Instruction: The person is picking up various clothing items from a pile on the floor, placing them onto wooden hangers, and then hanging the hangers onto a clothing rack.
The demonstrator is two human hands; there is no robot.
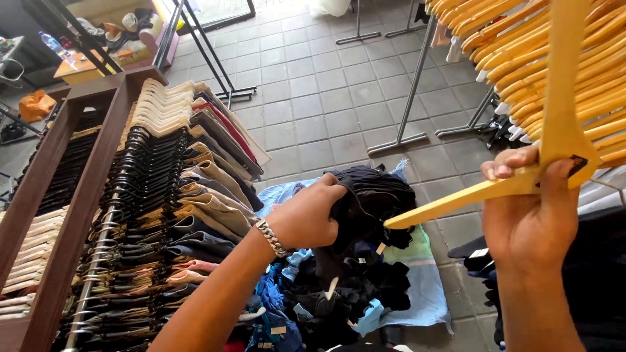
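Head view, looking down over a clothing stall. The left hand [306,218], wearing a silver chain bracelet [271,237] at the wrist, has its fingers clenched into a dark navy folded garment [372,195] and holds it above a heap of dark and blue clothes [339,293]; the heap lies on a pale blue cloth sheet [424,293] spread over the grey tiled floor [326,98]. The right hand [531,208] grasps a yellow wooden coat hanger [521,176] at its neck, thumb and fingers wrapped round it, one arm of the hanger slanting down toward the navy garment. Behind that hand, a row of matching yellow wooden hangers [541,58] hangs on a metal rail stand [411,104]. At left, a brown wooden-framed rack [78,189] holds tightly packed trousers and shirts on black and cream hangers [156,156].
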